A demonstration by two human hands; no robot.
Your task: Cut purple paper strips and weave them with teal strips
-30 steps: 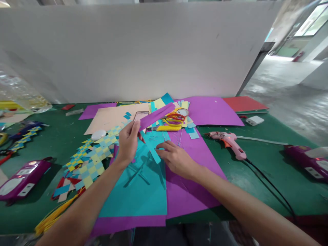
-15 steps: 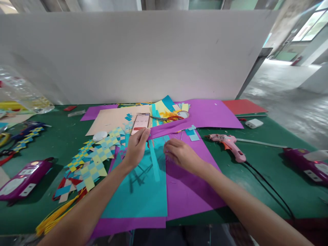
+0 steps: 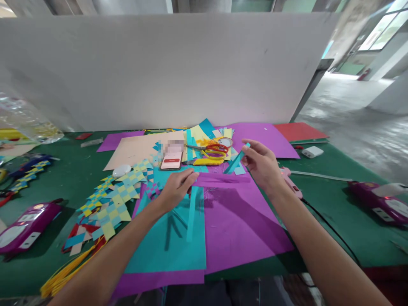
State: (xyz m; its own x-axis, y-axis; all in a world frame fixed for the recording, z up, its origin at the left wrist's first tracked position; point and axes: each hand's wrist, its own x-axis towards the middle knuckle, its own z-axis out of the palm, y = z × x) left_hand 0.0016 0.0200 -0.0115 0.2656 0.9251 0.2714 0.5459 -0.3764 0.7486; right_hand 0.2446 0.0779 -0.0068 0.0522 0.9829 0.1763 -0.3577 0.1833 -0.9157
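My left hand (image 3: 177,189) pinches the left end of several purple paper strips (image 3: 223,179), which point to the right. Below that hand a teal strip (image 3: 191,216) hangs down over the teal sheet (image 3: 178,255). My right hand (image 3: 263,163), raised to the right, has its thumb and finger closed on the upper end of another teal strip (image 3: 236,160), whose lower end reaches the purple strips. Beneath lies a large purple sheet (image 3: 242,238). Past the hands are red-handled scissors (image 3: 216,148), a yellow cutter (image 3: 208,162) and a phone (image 3: 172,157).
Woven yellow and blue paper pieces (image 3: 117,197) lie at left, with a yellow tassel (image 3: 63,276) in front. A pink glue gun (image 3: 291,182) is partly behind my right forearm. Purple devices (image 3: 32,223) stand at both sides. A white panel (image 3: 159,72) rises behind.
My right hand has moved up and right and now holds a teal strip. The purple strips have swung lower and nearer, uncovering the yellow cutter. The view has shifted slightly.
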